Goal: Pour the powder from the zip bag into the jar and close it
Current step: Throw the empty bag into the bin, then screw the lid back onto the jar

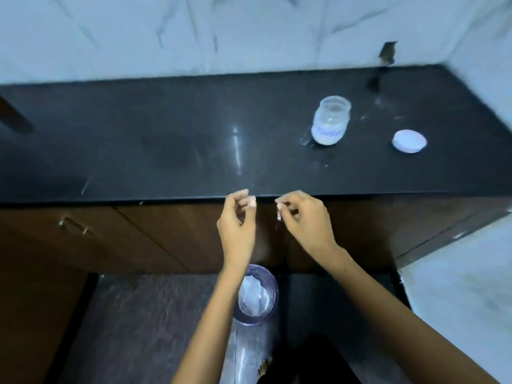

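open jar (331, 121) part-full of white powder, lid (409, 141) beside; both hands' grips (237, 217) (306, 217) pinched, seemingly empty

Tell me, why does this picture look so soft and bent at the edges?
Head view: the wide lens bows the counter edge; motion blur smears the jar label and both hands' fingers; a ceiling light glares as a streak on the polished stone.

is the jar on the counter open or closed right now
Open. The jar stands upright with a bare mouth, white powder inside, and its white lid lies apart on the black counter to its right.
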The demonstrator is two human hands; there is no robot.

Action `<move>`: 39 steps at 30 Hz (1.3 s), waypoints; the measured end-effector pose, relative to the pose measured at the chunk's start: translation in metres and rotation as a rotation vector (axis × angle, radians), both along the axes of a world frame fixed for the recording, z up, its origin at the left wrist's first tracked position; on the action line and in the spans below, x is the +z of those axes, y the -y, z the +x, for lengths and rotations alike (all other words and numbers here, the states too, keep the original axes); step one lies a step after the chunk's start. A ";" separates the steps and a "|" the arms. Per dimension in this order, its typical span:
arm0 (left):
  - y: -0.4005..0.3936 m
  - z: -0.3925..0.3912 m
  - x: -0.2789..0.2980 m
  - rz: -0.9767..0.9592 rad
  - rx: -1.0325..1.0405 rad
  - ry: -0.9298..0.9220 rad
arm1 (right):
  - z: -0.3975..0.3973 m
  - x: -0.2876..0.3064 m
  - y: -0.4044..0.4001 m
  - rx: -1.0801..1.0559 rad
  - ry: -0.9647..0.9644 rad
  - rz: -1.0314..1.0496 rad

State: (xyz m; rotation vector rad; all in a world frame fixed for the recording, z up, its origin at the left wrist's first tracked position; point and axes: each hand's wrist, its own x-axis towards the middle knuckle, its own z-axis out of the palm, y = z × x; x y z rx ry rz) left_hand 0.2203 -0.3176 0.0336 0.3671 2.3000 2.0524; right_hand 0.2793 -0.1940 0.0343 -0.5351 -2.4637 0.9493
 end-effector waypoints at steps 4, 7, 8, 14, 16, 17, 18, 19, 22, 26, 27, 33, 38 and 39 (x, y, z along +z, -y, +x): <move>-0.049 -0.005 0.018 0.051 -0.135 -0.003 | 0.005 0.026 -0.052 -0.181 -0.051 0.024; -0.087 -0.014 0.023 0.052 -0.183 -0.018 | 0.005 0.032 -0.094 -0.279 -0.047 0.035; -0.100 -0.018 0.023 0.042 -0.191 -0.026 | 0.005 0.033 -0.108 -0.301 -0.040 0.047; -0.174 -0.045 0.020 -0.061 -0.231 -0.020 | -0.012 0.036 -0.194 -0.343 -0.013 0.144; -0.198 -0.053 0.018 -0.093 -0.237 -0.013 | -0.019 0.036 -0.221 -0.345 -0.016 0.137; -0.210 -0.056 0.016 -0.104 -0.240 -0.011 | -0.023 0.036 -0.234 -0.347 -0.018 0.131; -0.221 -0.058 0.015 -0.108 -0.237 -0.006 | -0.025 0.035 -0.247 -0.347 -0.011 0.129; -0.232 -0.061 0.015 -0.102 -0.227 0.003 | -0.028 0.035 -0.259 -0.345 0.002 0.132; -0.258 -0.067 0.011 -0.069 -0.188 0.044 | -0.032 0.030 -0.293 -0.311 0.063 0.136; -0.282 -0.074 0.003 -0.066 -0.124 0.046 | -0.036 0.023 -0.330 -0.288 0.166 0.192; -0.287 -0.075 0.001 -0.075 -0.108 0.035 | -0.037 0.021 -0.337 -0.277 0.183 0.194; -0.301 -0.089 -0.010 -0.165 -0.031 -0.029 | -0.030 0.000 -0.366 -0.269 0.316 0.258; -0.308 -0.102 -0.015 -0.200 -0.013 -0.051 | -0.028 -0.021 -0.366 -0.286 0.406 0.332; -0.309 -0.106 -0.016 -0.198 -0.023 -0.060 | -0.028 -0.024 -0.364 -0.281 0.428 0.350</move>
